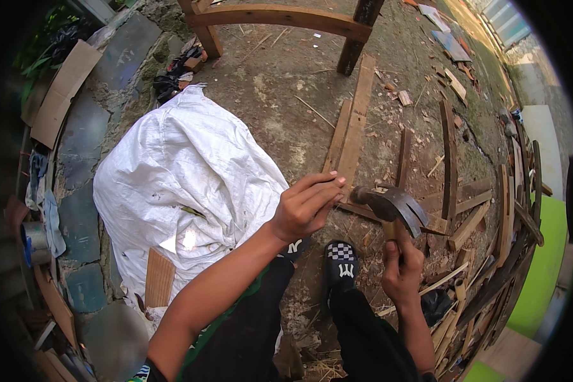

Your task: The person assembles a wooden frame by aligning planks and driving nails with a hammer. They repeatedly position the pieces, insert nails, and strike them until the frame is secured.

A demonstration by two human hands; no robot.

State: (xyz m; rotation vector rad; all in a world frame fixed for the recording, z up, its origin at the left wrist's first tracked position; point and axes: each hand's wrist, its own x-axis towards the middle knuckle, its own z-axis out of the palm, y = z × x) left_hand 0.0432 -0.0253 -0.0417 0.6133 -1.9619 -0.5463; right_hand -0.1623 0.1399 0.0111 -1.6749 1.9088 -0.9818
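Observation:
My right hand (402,264) is wrapped round the wooden handle of a claw hammer (395,205). The hammer's dark metal head is level, its striking face just right of my left fingertips. My left hand (309,205) has its thumb and fingers pinched together over the near end of a long wooden plank (358,121). Whatever small thing may be in that pinch is too small to make out. Beside the plank lies a shorter wooden strip (338,137). Another strip runs rightward beneath the hammer, partly hidden by it.
A large white woven sack (184,159) bulges at the left, with a wood offcut (160,278) against it. Loose boards (449,159) and a pile of scrap timber (503,280) lie at the right. Across the far side stands a wooden frame (286,16). My feet wear dark slip-on shoes (342,264).

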